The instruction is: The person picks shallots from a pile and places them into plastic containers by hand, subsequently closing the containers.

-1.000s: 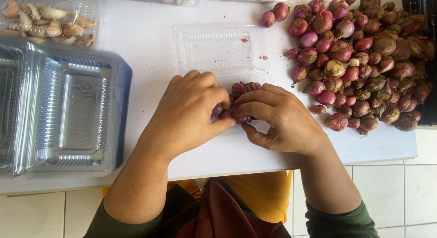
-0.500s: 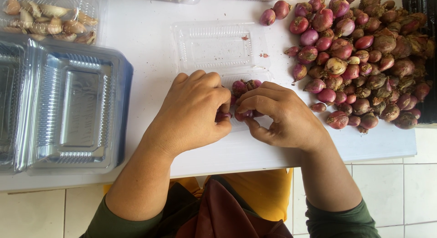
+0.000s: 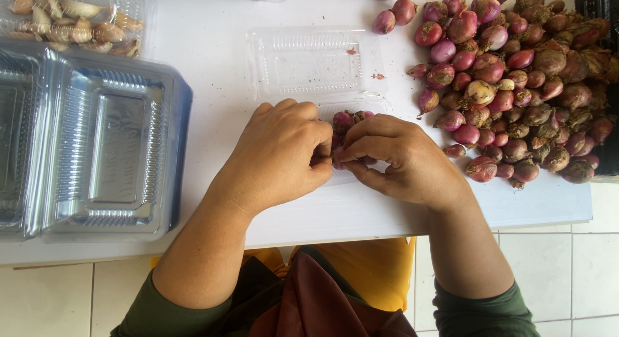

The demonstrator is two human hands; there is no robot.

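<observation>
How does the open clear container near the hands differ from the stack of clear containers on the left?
The open container is single, lies flat with its lid folded back, and shallots sit in its near half. The stack is several nested containers holding nothing. Both are clear plastic on the white table.

Bright, even daylight, soft shadows, sharp focus, mild glare on plastic.

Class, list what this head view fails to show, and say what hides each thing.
- Lower half of the clear tray: covered by the left hand and right hand.
- How many shallots lie in it: both hands hide most.
- The fingertips' grip: tucked between the hands.
- The shallot pile: cut off by the top and right edges.
- The stacked trays: cut off at the left edge.
</observation>
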